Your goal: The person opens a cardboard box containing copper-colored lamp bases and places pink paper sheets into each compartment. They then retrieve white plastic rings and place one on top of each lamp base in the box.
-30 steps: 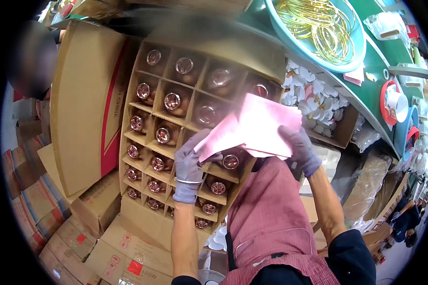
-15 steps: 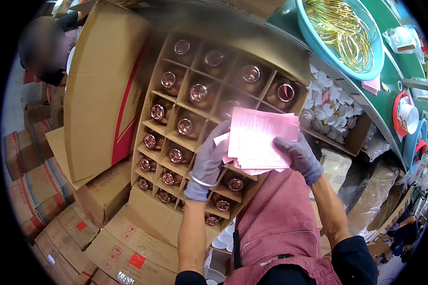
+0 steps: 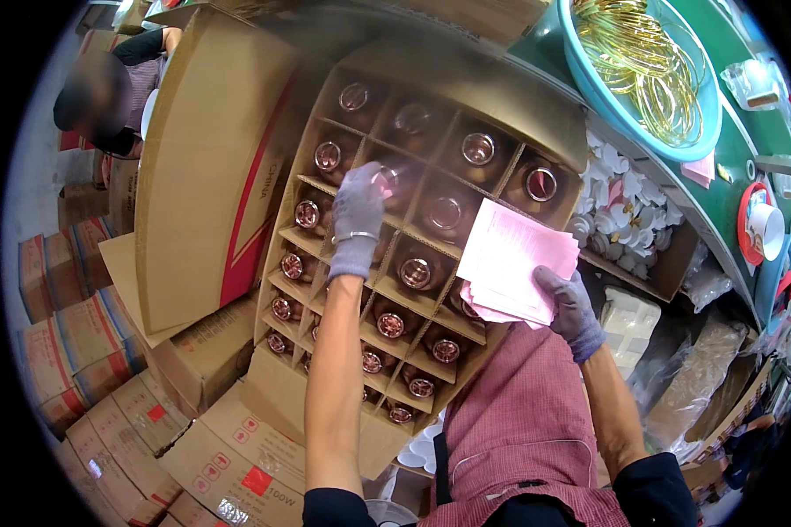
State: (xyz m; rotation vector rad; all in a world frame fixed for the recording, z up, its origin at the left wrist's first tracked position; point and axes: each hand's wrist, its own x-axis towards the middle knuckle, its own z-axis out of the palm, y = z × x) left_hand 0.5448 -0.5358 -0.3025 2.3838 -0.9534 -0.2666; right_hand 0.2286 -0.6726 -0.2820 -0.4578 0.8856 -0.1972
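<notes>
Right hand (image 3: pixel 573 312) holds pink slips (image 3: pixel 508 259) across an edge of the carton (image 3: pixel 523 110).

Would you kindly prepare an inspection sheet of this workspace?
Surface: green worktop bearing a light-blue round plastic basin of shiny gold hoops.
Job's things: pink paper sheets; brown cardboard divided carton holding shiny copper-pink round objects.
Clutter: white petal-shaped pieces in an open brown cardboard box.
Hands: grey-gloved right hand grips the sheets; grey-gloved left hand over the carton, grip unclear.
Cables: nothing seen.
Surroundings: stacked brown cardboard cartons and a co-worker at left.
</notes>
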